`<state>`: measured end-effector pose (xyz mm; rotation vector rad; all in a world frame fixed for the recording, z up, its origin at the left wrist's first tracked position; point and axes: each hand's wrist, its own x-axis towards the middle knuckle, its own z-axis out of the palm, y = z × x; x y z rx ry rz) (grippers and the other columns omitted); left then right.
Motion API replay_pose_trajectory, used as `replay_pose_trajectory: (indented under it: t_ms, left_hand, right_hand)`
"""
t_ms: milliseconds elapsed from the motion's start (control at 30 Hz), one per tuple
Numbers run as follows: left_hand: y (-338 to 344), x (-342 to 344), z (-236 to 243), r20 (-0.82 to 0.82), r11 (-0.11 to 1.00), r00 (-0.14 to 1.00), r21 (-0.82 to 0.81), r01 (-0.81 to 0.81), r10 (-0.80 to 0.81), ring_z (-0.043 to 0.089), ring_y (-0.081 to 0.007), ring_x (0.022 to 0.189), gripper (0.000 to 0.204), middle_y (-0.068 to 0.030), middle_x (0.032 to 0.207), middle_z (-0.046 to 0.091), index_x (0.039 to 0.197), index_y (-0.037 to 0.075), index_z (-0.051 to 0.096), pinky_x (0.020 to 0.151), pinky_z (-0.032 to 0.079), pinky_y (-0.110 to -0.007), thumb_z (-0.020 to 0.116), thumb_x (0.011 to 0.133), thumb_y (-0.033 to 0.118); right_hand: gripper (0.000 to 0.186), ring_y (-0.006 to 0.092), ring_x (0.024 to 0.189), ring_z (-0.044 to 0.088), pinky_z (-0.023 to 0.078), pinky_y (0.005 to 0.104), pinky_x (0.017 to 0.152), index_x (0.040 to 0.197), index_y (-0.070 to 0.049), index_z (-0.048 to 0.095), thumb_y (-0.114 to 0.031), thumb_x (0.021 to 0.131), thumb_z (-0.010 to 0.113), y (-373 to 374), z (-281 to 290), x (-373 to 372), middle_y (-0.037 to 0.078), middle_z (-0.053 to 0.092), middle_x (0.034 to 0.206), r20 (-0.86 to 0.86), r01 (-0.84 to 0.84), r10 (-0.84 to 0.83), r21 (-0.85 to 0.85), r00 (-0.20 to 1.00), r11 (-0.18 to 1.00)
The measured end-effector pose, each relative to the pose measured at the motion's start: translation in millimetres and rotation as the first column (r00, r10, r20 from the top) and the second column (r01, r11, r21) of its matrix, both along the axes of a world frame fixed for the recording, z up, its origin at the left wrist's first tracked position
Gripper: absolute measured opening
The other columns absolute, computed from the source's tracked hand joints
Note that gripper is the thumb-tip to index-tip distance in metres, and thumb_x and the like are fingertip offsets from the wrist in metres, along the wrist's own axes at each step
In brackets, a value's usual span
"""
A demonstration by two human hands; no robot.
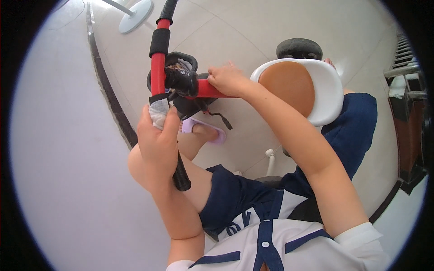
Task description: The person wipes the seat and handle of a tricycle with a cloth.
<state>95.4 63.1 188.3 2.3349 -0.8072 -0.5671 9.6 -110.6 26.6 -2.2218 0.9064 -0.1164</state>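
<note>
A child's ride-on bike stands before me with a red handlebar (pixel 158 74) running lengthwise on the left. My left hand (pixel 158 147) is closed around a crumpled white wipe (pixel 159 113), pressed against the bar just above the black lower grip (pixel 181 174). My right hand (pixel 229 81) is closed on the red frame tube (pixel 205 89), between the black stem (pixel 181 82) and the seat. The seat (pixel 327 88) is white with a brown pad (pixel 288 88). A black wheel (pixel 299 48) shows beyond it.
Behind the handlebar sits a black basket (pixel 193 61) with small items inside. A short dark cable (pixel 221 118) hangs below the frame. My foot wears a lilac slipper (pixel 217 133). A white wall (pixel 58 149) runs along the left; a round stand base (pixel 135 17) is at the far left.
</note>
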Motion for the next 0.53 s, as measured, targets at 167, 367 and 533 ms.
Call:
replay_pose_trajectory:
  t_ms: [167, 367, 533]
  left_hand:
    - [0.8, 1.8, -8.1, -0.141, 0.98, 0.986, -0.188, 0.06, -0.087, 0.046, -0.0089, 0.061, 0.018, 0.0012, 0.068, 0.052, 0.09, 0.006, 0.055, 0.056, 0.038, -0.026, 0.059, 0.091, 0.023]
    - [-0.3, 5.2, -23.2, -0.142, 0.96, 0.98, -0.26, 0.1, -0.141, 0.04, -0.0055, 0.061, 0.016, 0.0043, 0.068, 0.046, 0.088, 0.006, 0.054, 0.055, 0.035, -0.024, 0.058, 0.093, 0.02]
    - [-5.2, 5.1, -26.1, -0.145, 0.954, 0.976, -0.274, 0.12, -0.165, 0.04, -0.0053, 0.061, 0.014, 0.0042, 0.069, 0.048, 0.089, 0.005, 0.055, 0.055, 0.035, -0.024, 0.057, 0.093, 0.018]
  right_hand:
    - [0.04, 0.035, 0.11, 0.06, 0.011, 0.0542, 0.116, 0.117, -0.008, 0.062, -0.031, 0.094, 0.038, -25.4, 1.3, -8.3, 0.018, 0.067, 0.108, -0.486, -0.296, 0.215, -0.096, 0.847, 0.95]
    - [0.045, 0.0297, 0.124, 0.052, 0.012, 0.0525, 0.116, 0.123, -0.011, 0.063, -0.034, 0.094, 0.038, -39.3, -9.1, -30.2, 0.012, 0.063, 0.124, -0.732, -0.266, 0.168, -0.018, 0.661, 0.964]
    - [0.05, 0.0289, 0.135, 0.042, 0.006, 0.0504, 0.118, 0.14, -0.022, 0.051, -0.043, 0.095, 0.041, -42.0, -13.0, -19.5, 0.008, 0.054, 0.139, -0.702, -0.215, 0.223, 0.102, 0.676, 0.971]
